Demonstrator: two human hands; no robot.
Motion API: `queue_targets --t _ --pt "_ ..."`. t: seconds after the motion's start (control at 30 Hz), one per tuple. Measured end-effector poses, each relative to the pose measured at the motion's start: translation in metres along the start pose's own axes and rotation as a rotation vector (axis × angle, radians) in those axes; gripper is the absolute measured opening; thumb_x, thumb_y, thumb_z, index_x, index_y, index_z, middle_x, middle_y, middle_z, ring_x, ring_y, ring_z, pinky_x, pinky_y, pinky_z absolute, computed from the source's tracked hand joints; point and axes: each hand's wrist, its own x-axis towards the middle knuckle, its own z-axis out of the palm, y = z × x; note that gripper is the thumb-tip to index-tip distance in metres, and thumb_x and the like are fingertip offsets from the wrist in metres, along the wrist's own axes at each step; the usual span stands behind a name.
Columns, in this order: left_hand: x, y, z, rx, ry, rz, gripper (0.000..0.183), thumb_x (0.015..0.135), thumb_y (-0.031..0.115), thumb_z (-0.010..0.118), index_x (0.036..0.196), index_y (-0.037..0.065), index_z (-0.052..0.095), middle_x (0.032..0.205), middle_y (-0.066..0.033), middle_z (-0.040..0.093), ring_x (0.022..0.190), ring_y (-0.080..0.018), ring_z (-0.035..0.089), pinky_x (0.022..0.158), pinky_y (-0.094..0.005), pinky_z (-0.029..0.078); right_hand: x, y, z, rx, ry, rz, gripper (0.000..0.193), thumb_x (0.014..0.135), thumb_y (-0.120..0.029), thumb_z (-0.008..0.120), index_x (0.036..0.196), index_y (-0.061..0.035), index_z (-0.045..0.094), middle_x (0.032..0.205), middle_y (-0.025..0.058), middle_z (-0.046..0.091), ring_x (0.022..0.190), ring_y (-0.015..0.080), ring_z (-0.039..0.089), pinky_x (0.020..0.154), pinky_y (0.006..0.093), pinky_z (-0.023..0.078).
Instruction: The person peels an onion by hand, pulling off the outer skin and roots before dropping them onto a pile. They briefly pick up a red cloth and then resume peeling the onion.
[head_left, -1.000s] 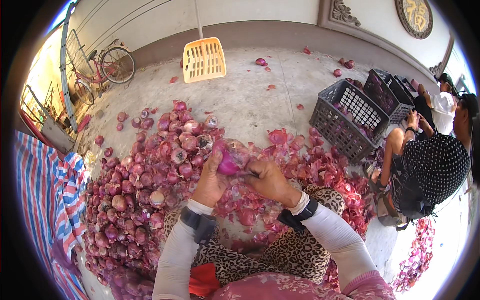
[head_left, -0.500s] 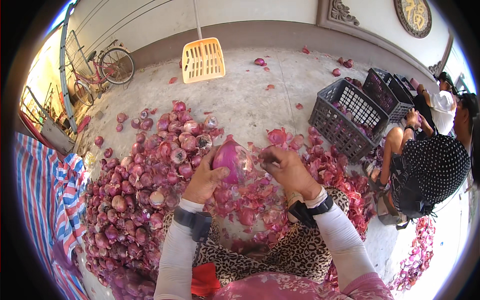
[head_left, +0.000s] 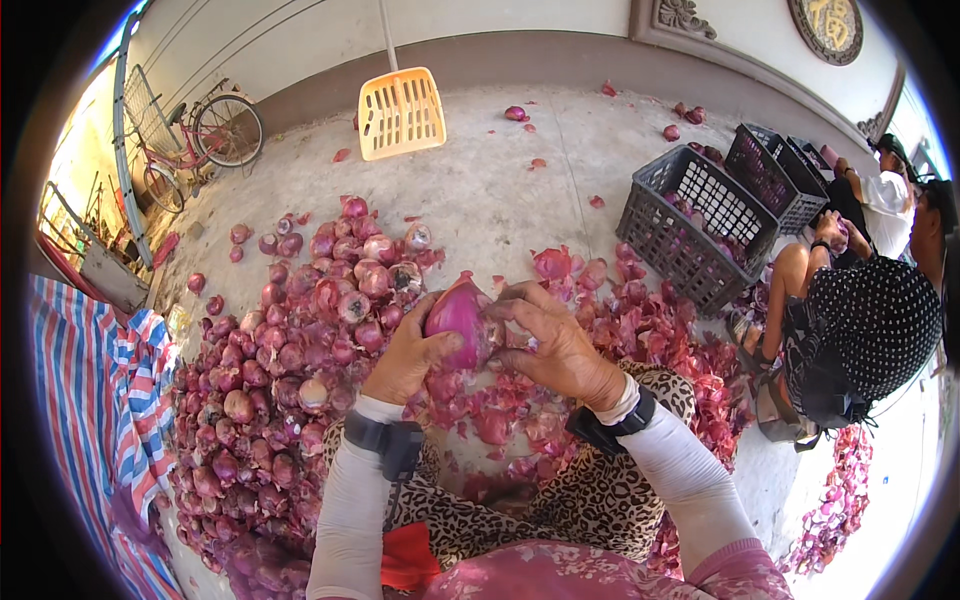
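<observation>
Both my hands hold one red onion [head_left: 457, 318] in front of me, above my lap. My left hand [head_left: 408, 352] cups it from the left and below. My right hand [head_left: 552, 342] grips its right side, fingers curled over the skin. A big heap of red onions [head_left: 290, 340] lies on the concrete floor to my left. Loose purple onion skins [head_left: 650, 330] are piled to my right and between my knees.
A dark plastic crate [head_left: 697, 222] with onions stands at the right, a second crate [head_left: 775, 175] behind it. Two other people sit at the far right. A yellow plastic shovel [head_left: 401, 110] lies at the back, a bicycle [head_left: 195, 140] at the left wall, a striped tarp [head_left: 90, 420] at my left.
The onion has been turned and raised slightly in my hands. My right hand moved away to the right, then came back onto the onion.
</observation>
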Motion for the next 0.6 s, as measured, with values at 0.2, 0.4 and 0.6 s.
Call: queue_targets --t 0.2,0.4,0.6 --pt "-0.005 0.003 0.004 -0.061 0.076 -0.036 0.094 0.073 0.031 0.083 0.141 -0.007 0.030 0.126 -0.0115 0.053 0.111 -0.0167 0.053 0.096 -0.0301 0.045 0.000 0.001 0.010 -0.034 0.081 -0.058 0.050 0.069 0.000 0.074 0.116 -0.0060 0.057 0.102 0.0131 0.056 0.092 0.0295 0.058 0.078 0.0367 0.050" --pt "0.001 -0.006 -0.005 -0.141 0.070 -0.039 0.102 0.077 0.028 0.080 0.146 -0.010 0.015 0.130 -0.0141 0.049 0.115 -0.0180 0.051 0.098 -0.0294 0.044 0.002 -0.004 0.015 -0.113 0.126 -0.083 0.048 0.069 0.003 0.072 0.115 -0.0045 0.058 0.094 0.0130 0.054 0.088 0.0311 0.058 0.076 0.0373 0.050" --pt "0.007 -0.016 -0.005 -0.094 0.161 -0.064 0.095 0.082 0.025 0.075 0.145 -0.012 0.015 0.130 -0.0174 0.048 0.115 -0.0192 0.051 0.099 -0.0288 0.043 0.001 0.005 0.019 -0.155 0.135 -0.115 0.044 0.067 0.002 0.076 0.108 -0.0044 0.059 0.095 0.0136 0.058 0.091 0.0319 0.060 0.077 0.0368 0.051"
